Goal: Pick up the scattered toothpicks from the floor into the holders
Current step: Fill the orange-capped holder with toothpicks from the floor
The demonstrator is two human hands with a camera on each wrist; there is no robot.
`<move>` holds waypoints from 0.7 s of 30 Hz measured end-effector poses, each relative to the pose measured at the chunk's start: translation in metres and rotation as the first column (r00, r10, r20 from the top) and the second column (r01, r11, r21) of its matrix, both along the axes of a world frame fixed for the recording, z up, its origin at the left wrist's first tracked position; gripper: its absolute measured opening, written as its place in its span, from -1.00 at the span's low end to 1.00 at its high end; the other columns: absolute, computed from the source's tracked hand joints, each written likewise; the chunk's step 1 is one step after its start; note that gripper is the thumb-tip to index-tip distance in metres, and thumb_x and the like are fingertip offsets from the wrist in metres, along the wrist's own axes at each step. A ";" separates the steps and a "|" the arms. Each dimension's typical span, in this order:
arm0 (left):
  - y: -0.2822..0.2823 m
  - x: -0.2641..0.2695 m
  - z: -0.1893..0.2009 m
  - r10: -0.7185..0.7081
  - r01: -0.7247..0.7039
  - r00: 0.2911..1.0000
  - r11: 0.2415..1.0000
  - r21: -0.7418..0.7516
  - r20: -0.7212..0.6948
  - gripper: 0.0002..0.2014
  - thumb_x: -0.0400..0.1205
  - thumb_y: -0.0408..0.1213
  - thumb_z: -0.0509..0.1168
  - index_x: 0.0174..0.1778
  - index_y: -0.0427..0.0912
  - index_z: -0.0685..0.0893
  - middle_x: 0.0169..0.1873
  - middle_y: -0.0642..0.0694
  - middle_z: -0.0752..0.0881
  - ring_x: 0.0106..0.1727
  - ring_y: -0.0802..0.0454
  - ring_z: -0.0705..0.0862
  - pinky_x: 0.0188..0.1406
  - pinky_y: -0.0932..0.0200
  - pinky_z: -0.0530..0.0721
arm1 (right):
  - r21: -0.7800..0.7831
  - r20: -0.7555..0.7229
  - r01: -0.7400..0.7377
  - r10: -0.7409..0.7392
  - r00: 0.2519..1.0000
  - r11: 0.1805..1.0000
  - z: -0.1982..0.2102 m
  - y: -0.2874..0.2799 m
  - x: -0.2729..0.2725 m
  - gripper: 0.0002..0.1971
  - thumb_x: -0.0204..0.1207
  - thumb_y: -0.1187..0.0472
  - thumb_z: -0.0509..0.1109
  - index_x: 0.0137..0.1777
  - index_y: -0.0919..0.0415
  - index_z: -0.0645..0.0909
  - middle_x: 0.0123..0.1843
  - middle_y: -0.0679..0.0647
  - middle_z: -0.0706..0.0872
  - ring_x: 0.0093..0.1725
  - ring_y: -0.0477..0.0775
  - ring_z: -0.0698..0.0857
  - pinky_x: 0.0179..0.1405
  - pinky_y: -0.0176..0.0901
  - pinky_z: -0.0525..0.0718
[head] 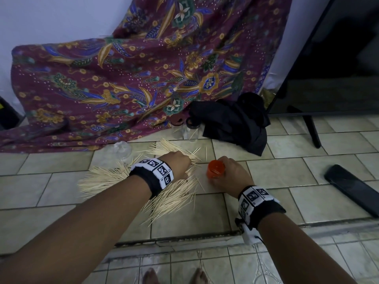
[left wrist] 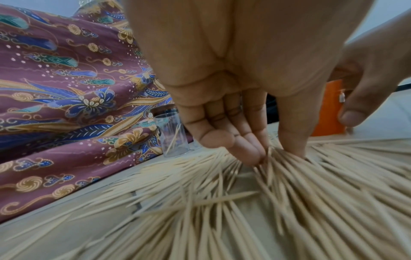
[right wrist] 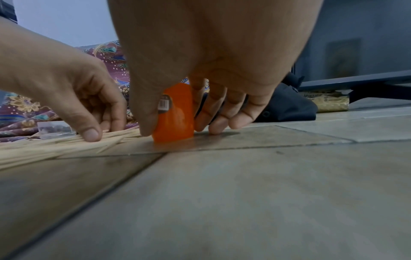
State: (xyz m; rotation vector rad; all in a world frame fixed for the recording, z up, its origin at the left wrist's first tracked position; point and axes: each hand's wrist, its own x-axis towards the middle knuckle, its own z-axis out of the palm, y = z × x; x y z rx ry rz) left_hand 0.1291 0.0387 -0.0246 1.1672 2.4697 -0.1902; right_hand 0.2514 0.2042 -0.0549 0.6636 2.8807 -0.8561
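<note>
Scattered toothpicks (head: 106,179) lie in a wide pile on the tiled floor. My left hand (head: 182,165) reaches down into the pile. In the left wrist view its thumb and fingertips (left wrist: 251,154) pinch a small bunch of toothpicks (left wrist: 278,163). My right hand (head: 227,173) grips an orange holder (head: 215,168) that stands upright on the floor just right of the pile, thumb on one side and fingers on the other (right wrist: 213,121). A few toothpicks show inside the orange holder (right wrist: 175,116). Two clear lidded holders (head: 185,130) stand behind the pile.
A clear jar (head: 122,149) lies at the pile's far left edge. A purple patterned cloth (head: 123,78) drapes behind, with a black garment (head: 235,121) to its right. A dark flat object (head: 352,187) lies at the right. A floor step (head: 184,238) runs near my feet.
</note>
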 end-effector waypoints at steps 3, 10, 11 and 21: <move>0.001 0.001 -0.003 0.007 -0.007 1.000 1.000 0.017 -0.004 -0.78 0.61 -0.10 0.36 0.03 -0.18 0.72 0.03 -0.24 0.70 0.06 -0.25 0.68 -0.10 0.08 0.58 | -0.002 -0.009 -0.015 0.015 1.000 1.000 -0.002 0.001 -0.001 -0.51 0.35 -0.16 0.53 0.18 0.05 0.54 0.07 0.04 0.66 0.06 0.12 0.66 0.10 0.10 0.66; -0.005 -0.003 -0.005 0.102 -0.110 0.992 0.988 0.106 0.075 -0.87 0.60 -0.10 0.34 0.01 0.01 0.70 0.05 -0.13 0.66 0.10 -0.19 0.65 0.04 0.02 0.63 | 0.003 -0.010 -0.040 0.040 0.999 0.999 -0.003 0.003 -0.003 -0.54 0.35 -0.19 0.52 0.12 0.03 0.52 0.04 0.02 0.66 0.02 0.09 0.65 0.07 0.08 0.67; -0.005 -0.004 -0.004 0.125 -0.137 0.988 0.981 0.137 0.095 -0.89 0.60 -0.09 0.35 -0.01 0.05 0.71 0.03 -0.11 0.67 0.10 -0.16 0.65 0.07 0.02 0.64 | 0.012 -0.006 -0.046 0.046 0.999 0.999 -0.002 0.003 -0.004 -0.54 0.36 -0.19 0.51 0.13 0.03 0.52 0.05 0.01 0.65 0.02 0.08 0.65 0.07 0.07 0.67; -0.010 -0.012 0.016 0.232 -0.298 0.951 0.866 0.401 0.207 -0.92 0.54 -0.17 0.46 -0.17 -0.09 0.77 -0.26 0.03 0.76 -0.15 0.03 0.71 -0.08 0.16 0.68 | 0.033 -0.020 -0.062 0.062 0.998 0.998 -0.001 -0.001 -0.013 -0.59 0.44 -0.19 0.45 0.09 0.08 0.53 0.02 0.02 0.66 -0.01 0.10 0.67 0.04 0.05 0.68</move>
